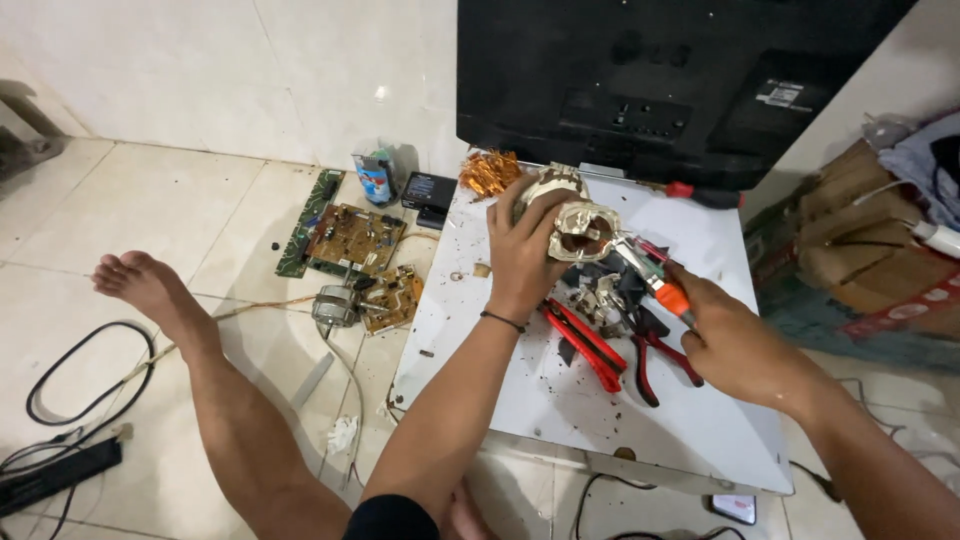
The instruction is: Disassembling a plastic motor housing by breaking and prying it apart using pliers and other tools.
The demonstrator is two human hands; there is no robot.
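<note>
His left hand (pixel 522 250) clamps the small motor stator (pixel 578 228) steady on the white board (pixel 690 420) while his right hand (pixel 735 340) fists an orange-handled screwdriver (pixel 655 280) into it.

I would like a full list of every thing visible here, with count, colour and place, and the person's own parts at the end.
white board: one, white, low on the tiled floor
motor stator with copper windings: one, cream and copper, held over the board
orange-handled screwdriver: one, orange, tip at the stator
red-handled pliers: two, red, on the board
loose copper wire bundle: one, copper, board's far corner
circuit boards: about three, green and brown, floor left
small electric motor: one, grey, floor
black television back: one, black, against the wall
black cables: several, floor left
left hand: grip on the stator
right hand: grip on the screwdriver
bare leg: one, on the floor left
</note>
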